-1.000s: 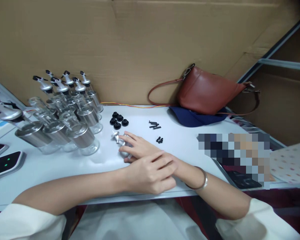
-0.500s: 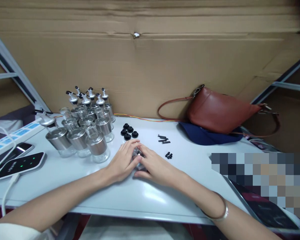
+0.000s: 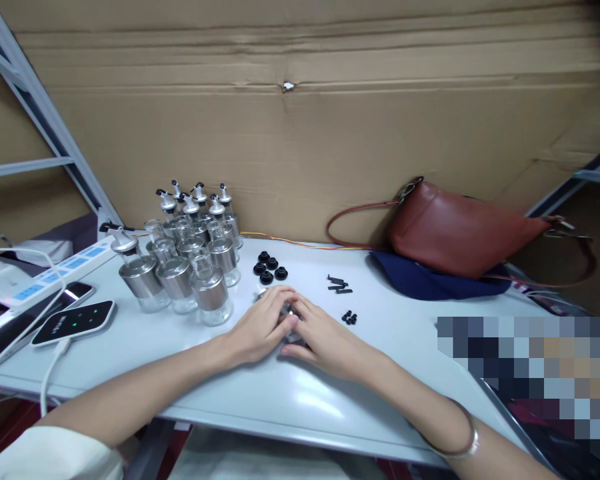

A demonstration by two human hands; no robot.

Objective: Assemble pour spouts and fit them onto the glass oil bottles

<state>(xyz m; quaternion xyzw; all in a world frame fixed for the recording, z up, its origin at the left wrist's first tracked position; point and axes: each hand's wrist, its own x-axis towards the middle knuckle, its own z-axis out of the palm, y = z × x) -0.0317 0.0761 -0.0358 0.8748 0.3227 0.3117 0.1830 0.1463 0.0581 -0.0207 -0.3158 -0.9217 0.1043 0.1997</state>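
In the middle of the table, my left hand (image 3: 263,327) and my right hand (image 3: 325,339) curve around a small cluster of silvery metal pieces (image 3: 296,335). Their fingertips meet over the far side, and both are closed about the pieces, which they mostly hide; the exact kind cannot be made out. Another bit of silver (image 3: 261,293) peeks out beyond the left fingers. Black ring-shaped stoppers (image 3: 266,277) lie just past the hands. Slim black strips (image 3: 339,285) and tiny black plugs (image 3: 350,318) lie to the right.
Several glass bottles with steel bands (image 3: 211,291) stand at left, some topped with pourers. Farther left lie a white device (image 3: 75,323), a phone (image 3: 10,333) and a power strip (image 3: 63,270). A brown bag (image 3: 455,227) rests on a blue cap (image 3: 410,283) against the cardboard wall (image 3: 280,153).
The camera view has shifted, so everything sits a little farther right and lower. Both hands stay cupped together, and a bit of silver now shows beyond my left fingers.
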